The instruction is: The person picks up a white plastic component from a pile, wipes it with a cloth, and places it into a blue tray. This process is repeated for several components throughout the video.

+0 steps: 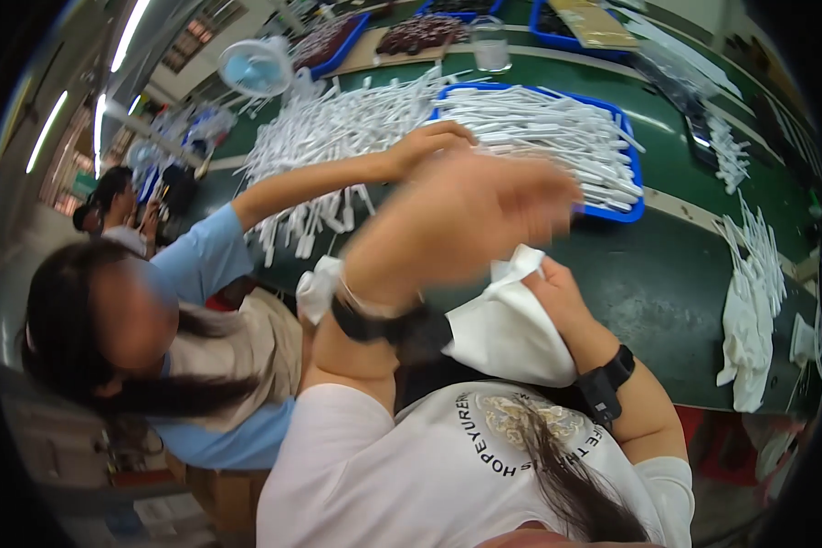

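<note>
My left hand (470,219) is raised over the near side of the blue tray, smeared by motion, so its fingers cannot be made out. Low in front of my shirt, my right hand (562,297) is closed on a piece of white cloth (511,333) that hangs in folds. Beyond my left hand, the blue tray (637,173) is heaped with thin white stick-like pieces (539,114). A loose pile of similar white pieces (329,137) spreads over the green table to the left.
A co-worker on my left stretches an arm and a hand (425,151) toward the tray. White cloth (747,352) and more white pieces (753,237) lie at the table's right. Farther back are a clear jar (491,46), dark red parts (420,35) and a round light-blue fan-like object (256,68).
</note>
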Tool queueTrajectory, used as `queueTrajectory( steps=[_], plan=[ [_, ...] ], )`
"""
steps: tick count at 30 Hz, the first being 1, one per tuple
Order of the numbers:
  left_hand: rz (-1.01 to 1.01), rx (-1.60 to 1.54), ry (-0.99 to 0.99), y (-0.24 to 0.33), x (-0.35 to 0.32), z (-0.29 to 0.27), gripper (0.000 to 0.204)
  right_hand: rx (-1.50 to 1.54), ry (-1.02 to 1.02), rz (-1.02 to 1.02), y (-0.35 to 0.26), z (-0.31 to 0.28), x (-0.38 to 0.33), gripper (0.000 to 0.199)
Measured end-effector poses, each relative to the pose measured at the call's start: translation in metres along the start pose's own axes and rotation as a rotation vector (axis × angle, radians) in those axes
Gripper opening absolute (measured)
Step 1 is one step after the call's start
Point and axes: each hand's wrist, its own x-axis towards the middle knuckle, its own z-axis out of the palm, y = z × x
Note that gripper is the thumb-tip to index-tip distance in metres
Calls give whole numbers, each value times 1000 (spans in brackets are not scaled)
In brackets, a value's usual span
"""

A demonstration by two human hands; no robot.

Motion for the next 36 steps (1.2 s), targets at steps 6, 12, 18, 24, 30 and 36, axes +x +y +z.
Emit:
queueTrajectory(
  steps=[6,12,18,24,30,36],
  plan=[
    [-527,156,92,-71,-120,51,14,-72,42,39,1,-1,-3,20],
    [-872,631,445,-164,-186,18,21,-92,35,44,5,-2,-2,21],
    [-1239,748,310,-194,-163,-8,26,-72,54,38,4,-1,-2,22],
    [-1321,708,221,-203,-168,-8,28,-60,43,54,5,1,-1,22],
    [-1264,623,353,-193,-182,-5,29,-87,40,48,8,-2,0,22],
    [-806,-872,698,-121,-172,36,19,82,27,36,-3,0,-7,24]
  ],
)
